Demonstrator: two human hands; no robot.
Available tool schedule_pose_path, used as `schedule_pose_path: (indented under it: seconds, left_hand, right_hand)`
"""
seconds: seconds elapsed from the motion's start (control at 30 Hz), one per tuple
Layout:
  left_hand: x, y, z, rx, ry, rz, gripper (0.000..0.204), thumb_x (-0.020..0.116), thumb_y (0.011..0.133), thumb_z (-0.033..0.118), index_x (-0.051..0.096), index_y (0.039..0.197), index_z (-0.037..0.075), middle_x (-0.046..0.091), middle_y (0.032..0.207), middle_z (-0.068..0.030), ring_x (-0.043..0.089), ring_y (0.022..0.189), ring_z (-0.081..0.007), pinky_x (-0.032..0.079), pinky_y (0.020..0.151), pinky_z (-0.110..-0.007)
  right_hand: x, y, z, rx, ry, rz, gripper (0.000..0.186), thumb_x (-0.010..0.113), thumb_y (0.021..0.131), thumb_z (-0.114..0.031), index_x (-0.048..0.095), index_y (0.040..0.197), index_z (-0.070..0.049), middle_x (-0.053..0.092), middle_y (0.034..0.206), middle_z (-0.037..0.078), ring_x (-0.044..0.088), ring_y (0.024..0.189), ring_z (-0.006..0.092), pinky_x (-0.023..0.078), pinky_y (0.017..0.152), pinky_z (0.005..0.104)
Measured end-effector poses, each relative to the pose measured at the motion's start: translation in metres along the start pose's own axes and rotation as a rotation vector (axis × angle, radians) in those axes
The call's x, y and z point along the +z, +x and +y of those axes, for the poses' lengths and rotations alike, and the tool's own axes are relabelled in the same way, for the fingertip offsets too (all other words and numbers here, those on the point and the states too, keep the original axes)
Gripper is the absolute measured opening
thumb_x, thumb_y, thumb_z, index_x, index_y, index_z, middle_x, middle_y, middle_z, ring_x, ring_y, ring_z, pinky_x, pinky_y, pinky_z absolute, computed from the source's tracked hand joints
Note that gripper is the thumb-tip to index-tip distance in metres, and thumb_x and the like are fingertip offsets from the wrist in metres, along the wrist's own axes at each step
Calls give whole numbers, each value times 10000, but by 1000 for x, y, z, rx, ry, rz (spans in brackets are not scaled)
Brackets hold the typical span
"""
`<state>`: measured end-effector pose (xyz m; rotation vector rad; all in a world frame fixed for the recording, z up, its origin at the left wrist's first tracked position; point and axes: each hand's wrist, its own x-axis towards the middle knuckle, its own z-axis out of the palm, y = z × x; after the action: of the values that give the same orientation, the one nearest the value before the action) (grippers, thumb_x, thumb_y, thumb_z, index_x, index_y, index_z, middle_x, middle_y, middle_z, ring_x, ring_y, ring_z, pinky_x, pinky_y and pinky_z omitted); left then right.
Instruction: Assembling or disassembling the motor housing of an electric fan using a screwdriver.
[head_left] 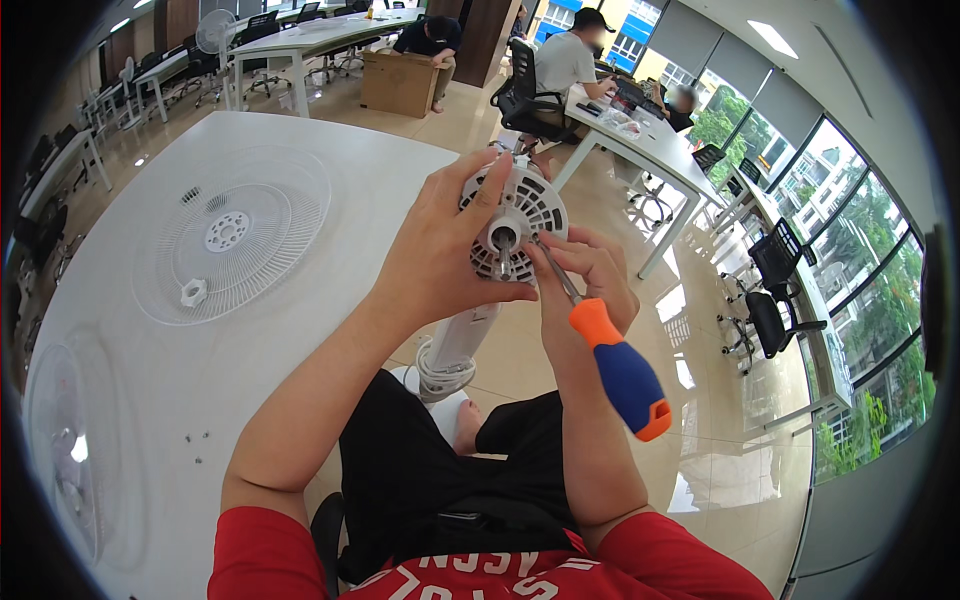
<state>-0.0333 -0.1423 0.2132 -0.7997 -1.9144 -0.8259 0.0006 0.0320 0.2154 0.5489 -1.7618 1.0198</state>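
Note:
My left hand [445, 240] is wrapped round the side of a white fan motor housing [540, 200] with a slotted round face and a central metal shaft [503, 258]. My right hand [590, 265] holds a screwdriver with a blue and orange handle [627, 380] by its metal shank, tip against the housing beside the hub; the handle hangs toward me. Below the housing are the white stand [465, 335] and a coiled white cord [450, 368]. On the table [280, 390] to my left lie a clear fan grille [270, 270], a white nut [193, 292] and several small screws [199, 437].
Another clear round part [75, 470] lies at the table's left edge. Several people sit ahead, one [425, 40] by a cardboard box [395, 82], others at a white desk [640, 135]. Office chairs [775, 300] stand at the right by glass windows [860, 310].

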Motion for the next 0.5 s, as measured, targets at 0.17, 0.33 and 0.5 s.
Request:
schedule_pose_path:
  seconds: [0.17, 0.33, 0.5]
  left_hand:
    - [4, -2, 5, 7, -19, 31, 1226, 1006, 544, 333, 394, 1578, 89, 445, 1494, -167, 505, 1292, -407, 490, 1055, -486]
    - [2, -2, 3, 12, -26, 31, 1194, 995, 549, 269, 412, 1570, 62, 459, 1485, -170, 515, 1276, -400, 504, 1041, -474]
    - [1, -1, 1, 15, -19, 25, 1199, 996, 535, 268, 422, 1568, 67, 463, 1486, -163, 517, 1273, -399, 502, 1040, -474]
  right_hand:
    - [0, -1, -6, -93, -155, 20, 234, 891, 748, 23, 705, 856, -69, 798, 963, 73, 712, 1018, 268, 591, 836, 362]
    - [-1, -1, -5, -103, -184, -15, 235, 888, 752, 22, 700, 859, -71, 797, 961, 67, 713, 1015, 270, 592, 835, 358]
    - [-4, 7, -3, -119, -169, -44, 231, 892, 739, 3, 703, 853, -65, 791, 956, 61, 715, 1002, 272, 589, 826, 358]
